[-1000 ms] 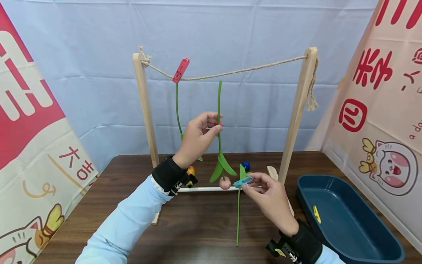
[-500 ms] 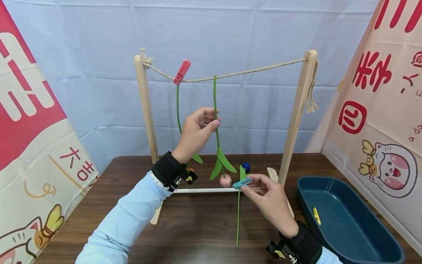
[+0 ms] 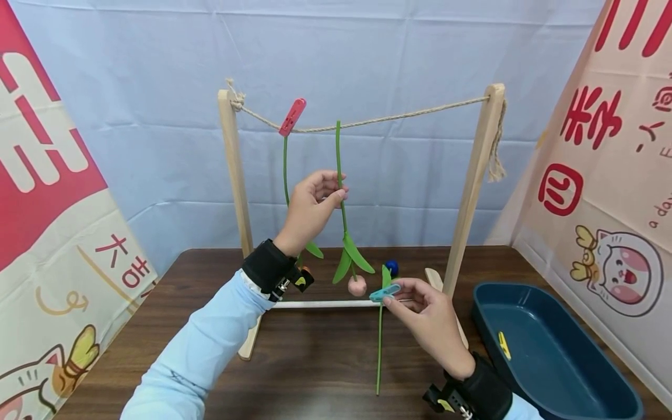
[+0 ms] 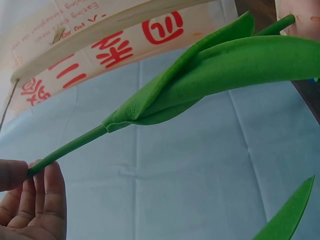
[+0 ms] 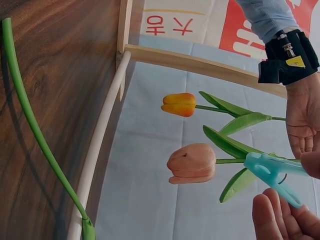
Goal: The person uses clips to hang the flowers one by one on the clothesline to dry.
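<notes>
My left hand (image 3: pixel 310 207) pinches the green stem of a pink artificial tulip (image 3: pixel 357 286), which hangs bloom down. The stem's top end is level with the rope (image 3: pixel 409 115); I cannot tell whether they touch. Lower and to the right, my right hand (image 3: pixel 430 318) holds a light-blue clothespin (image 3: pixel 384 293) between thumb and fingers, near the pink bloom. On the rope's left part a red clothespin (image 3: pixel 292 116) clips an upside-down orange-yellow tulip (image 5: pixel 180 104), partly hidden behind my left hand in the head view. A blue tulip (image 3: pixel 391 268) lies on the table.
Wooden posts (image 3: pixel 475 192) hold the rope at both ends, with a white bar (image 3: pixel 320 304) low between them. At the right stands a dark blue tray (image 3: pixel 567 350) with a yellow clothespin (image 3: pixel 504 345) inside. Printed cloths hang at both sides.
My left hand has moved the pink tulip slightly left and up, bringing its stem end from below the rope to the rope's height. My right hand stays nearly still with the clothespin.
</notes>
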{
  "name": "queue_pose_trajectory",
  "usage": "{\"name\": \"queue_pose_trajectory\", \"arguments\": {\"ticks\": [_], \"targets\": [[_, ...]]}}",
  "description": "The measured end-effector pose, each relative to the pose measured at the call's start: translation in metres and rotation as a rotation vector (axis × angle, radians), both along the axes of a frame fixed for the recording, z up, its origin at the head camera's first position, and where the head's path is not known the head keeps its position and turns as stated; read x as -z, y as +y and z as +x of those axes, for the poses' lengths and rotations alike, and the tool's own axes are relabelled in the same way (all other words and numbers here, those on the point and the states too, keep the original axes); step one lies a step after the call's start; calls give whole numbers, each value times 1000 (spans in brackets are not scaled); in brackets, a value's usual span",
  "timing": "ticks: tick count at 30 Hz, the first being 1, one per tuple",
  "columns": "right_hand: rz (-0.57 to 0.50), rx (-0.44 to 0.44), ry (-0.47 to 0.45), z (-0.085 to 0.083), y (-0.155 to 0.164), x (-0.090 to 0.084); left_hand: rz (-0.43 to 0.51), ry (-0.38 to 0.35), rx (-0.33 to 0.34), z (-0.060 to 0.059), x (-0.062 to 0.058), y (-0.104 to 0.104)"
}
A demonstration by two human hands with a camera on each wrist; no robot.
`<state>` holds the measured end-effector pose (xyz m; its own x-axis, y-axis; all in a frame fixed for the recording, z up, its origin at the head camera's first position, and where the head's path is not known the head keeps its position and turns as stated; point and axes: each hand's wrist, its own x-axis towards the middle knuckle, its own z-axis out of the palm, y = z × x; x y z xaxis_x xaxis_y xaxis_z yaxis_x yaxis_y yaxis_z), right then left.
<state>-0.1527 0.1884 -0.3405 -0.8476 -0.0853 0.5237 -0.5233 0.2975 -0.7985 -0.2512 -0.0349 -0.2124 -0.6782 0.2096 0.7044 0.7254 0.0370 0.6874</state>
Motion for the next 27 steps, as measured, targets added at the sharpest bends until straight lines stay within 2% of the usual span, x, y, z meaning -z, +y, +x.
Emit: {"name": "queue_pose_trajectory", "arguments": {"ticks": [12,27], "targets": [[-19,29,96,3,2,-18,8,-9,17,-4,3,1],[38,38,276,19,6,-79,17,-8,23,-4,1,-1]]}}
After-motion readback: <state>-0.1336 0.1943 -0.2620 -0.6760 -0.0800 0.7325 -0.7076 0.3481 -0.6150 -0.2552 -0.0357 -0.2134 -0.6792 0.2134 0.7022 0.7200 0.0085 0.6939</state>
